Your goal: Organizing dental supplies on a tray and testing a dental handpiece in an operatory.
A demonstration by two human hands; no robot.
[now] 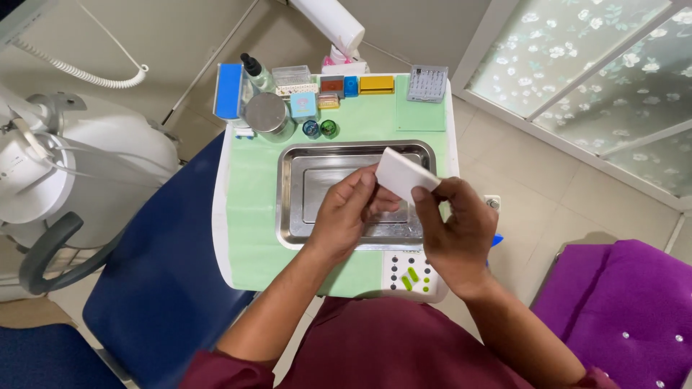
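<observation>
Both hands meet above the shallow rectangular stainless-steel tray point(303, 155), sharing a small flat white rectangular pad point(405, 175). The right hand point(455, 234) has its grip closed on the pad's lower right edge, thumb and fingertips pinching it so it tilts up toward the camera. The left hand point(351, 210) steadies the pad's left end with curled fingers, grip also closed on it; held so, the pad hangs over the tray rather than the pale green paper sheet point(252, 194) covering the white tabletop point(219, 216). Behind the tray stand a round metal-lidded jar point(267, 114), a blue box point(229, 90), and a yellow box point(377, 84).
</observation>
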